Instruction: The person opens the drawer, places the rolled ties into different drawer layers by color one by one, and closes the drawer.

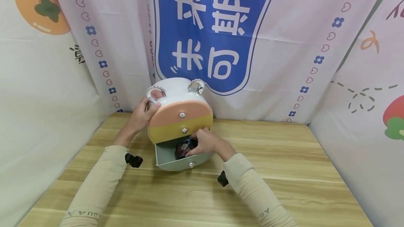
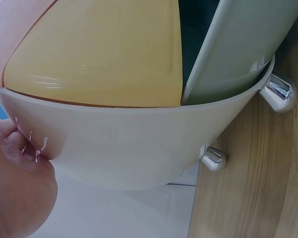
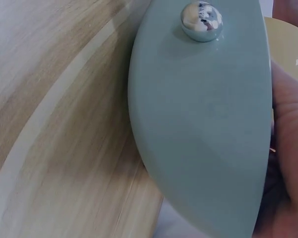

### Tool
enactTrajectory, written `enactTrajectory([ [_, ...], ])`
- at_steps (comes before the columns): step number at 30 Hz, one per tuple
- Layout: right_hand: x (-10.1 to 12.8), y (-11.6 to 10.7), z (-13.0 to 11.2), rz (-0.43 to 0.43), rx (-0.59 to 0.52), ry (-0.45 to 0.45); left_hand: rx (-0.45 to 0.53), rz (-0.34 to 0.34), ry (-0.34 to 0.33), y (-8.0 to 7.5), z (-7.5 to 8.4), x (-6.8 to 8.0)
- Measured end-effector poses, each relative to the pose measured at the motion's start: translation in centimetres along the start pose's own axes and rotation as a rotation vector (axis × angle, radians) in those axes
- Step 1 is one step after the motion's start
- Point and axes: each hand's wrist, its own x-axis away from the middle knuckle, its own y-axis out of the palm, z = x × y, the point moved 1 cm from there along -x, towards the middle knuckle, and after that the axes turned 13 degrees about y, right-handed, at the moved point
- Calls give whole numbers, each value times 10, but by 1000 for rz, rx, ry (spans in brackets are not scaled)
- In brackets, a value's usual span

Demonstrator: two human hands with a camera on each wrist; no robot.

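Nearest you, the pale green bottom drawer with a small chrome knob (image 1: 191,164) stands pulled out toward the near edge of the light wooden desk (image 1: 284,185), open at the top, its curved front facing you. Your right hand (image 1: 206,143) reaches down into it from the right side, fingers curled around a dark, patterned bundle of cloth (image 1: 184,147) that lies inside the drawer, just left of your palm and under the overhanging yellow drawer (image 1: 180,130). How firmly the fingers close on it you cannot tell, since the right wrist view shows only the drawer front and the edge of your palm. The bundle sits directly below the grip, so the drawer's open top is the only free way in or out. Farther back, your left hand (image 1: 143,113) holds the left side of the white rounded cabinet with chrome ear-shaped handles (image 1: 176,90), thumb on its peach top drawer (image 1: 181,112), fingers round the back. The cabinet stands toward the desk's far edge, just before the printed curtain (image 1: 284,45).
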Motion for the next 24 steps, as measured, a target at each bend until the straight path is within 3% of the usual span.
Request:
enactTrajectory([
  [14, 7, -14, 2, -52, -37, 9, -4, -1, 3, 0, -2, -1],
  [24, 25, -40, -3, -73, -175, -49, -12, 2, 18, 1, -2, -1],
])
